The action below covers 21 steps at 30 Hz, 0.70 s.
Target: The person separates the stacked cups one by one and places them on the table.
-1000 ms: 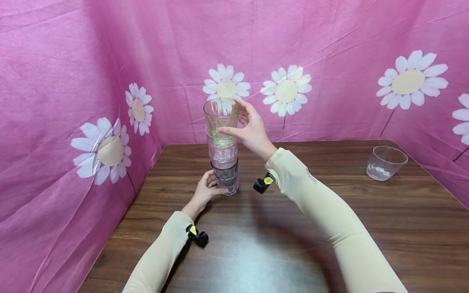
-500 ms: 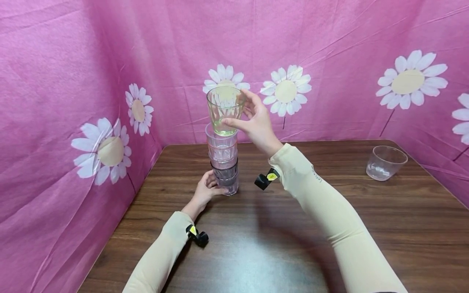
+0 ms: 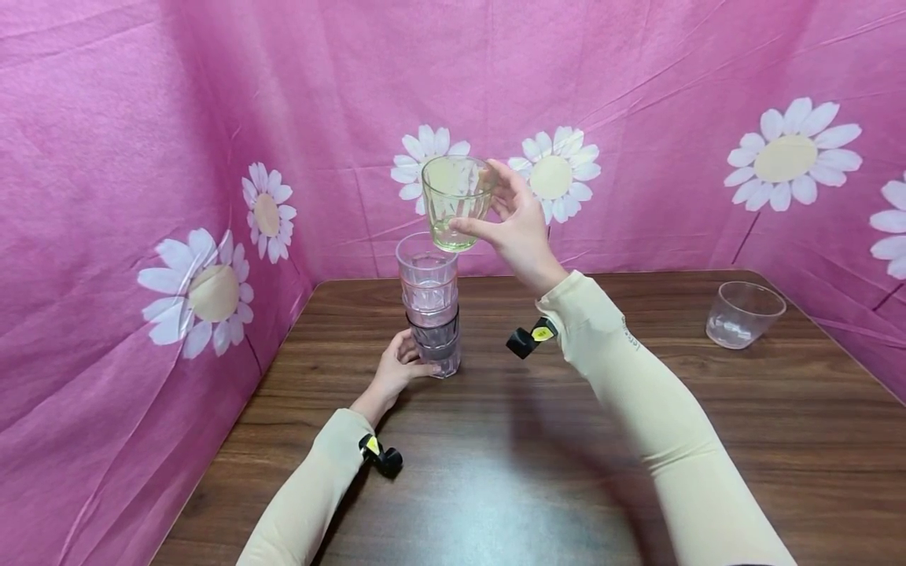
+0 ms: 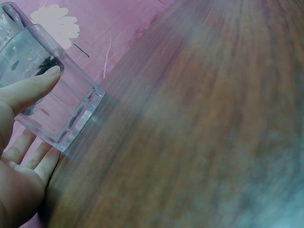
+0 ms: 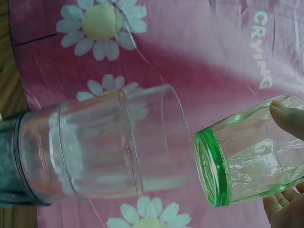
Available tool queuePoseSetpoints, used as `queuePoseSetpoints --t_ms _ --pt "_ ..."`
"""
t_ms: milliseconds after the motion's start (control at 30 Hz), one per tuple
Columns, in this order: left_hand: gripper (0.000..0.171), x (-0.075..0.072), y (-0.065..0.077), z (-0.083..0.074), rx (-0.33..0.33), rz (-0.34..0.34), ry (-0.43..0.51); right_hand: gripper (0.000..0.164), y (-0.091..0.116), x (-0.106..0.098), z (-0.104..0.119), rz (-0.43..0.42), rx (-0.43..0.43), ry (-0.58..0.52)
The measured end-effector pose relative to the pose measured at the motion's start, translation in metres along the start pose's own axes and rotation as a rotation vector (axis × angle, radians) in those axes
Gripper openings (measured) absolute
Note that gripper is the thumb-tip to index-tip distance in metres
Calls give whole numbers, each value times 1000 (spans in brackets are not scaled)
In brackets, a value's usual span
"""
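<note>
A green-tinted drinking glass (image 3: 453, 206) is held upright in the air by my right hand (image 3: 520, 224), thumb on the near side and fingers behind. Below it and to the left, a stack of nested glasses (image 3: 429, 295) stands on the table, clear and pinkish above, with a dark grey one (image 3: 435, 334) lower down. My left hand (image 3: 398, 369) grips the stack near its foot, the thumb lying across the bottom glass (image 4: 71, 109) in the left wrist view. In the right wrist view the green base (image 5: 213, 166) is apart from the top glass's rim (image 5: 178, 128).
Another clear glass (image 3: 745, 316) stands alone at the table's right rear. The brown wooden table (image 3: 453, 472) ends at a pink curtain (image 3: 340, 94) with daisies, which hangs along the back and left side.
My right hand has lifted the green glass up out of the top of the stack and moved it to the right. The left hand has stayed in place at the stack.
</note>
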<state>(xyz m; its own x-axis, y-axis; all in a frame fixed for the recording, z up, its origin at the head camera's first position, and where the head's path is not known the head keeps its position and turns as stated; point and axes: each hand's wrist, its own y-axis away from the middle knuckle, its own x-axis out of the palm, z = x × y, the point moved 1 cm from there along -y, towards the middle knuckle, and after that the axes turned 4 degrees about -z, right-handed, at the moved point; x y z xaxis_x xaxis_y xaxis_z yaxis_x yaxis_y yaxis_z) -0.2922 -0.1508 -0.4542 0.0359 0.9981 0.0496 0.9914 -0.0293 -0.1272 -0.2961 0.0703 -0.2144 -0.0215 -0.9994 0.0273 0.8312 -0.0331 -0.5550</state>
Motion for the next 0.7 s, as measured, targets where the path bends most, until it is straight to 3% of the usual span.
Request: queuePoseSetpoints --t_ms 400,700 --pt "72 1 1 -1 -1 0 1 88 1 -27 -17 -77 7 -20" --pt "73 0 0 0 -3 4 -3 85 4 -46 -27 -101 29 36"
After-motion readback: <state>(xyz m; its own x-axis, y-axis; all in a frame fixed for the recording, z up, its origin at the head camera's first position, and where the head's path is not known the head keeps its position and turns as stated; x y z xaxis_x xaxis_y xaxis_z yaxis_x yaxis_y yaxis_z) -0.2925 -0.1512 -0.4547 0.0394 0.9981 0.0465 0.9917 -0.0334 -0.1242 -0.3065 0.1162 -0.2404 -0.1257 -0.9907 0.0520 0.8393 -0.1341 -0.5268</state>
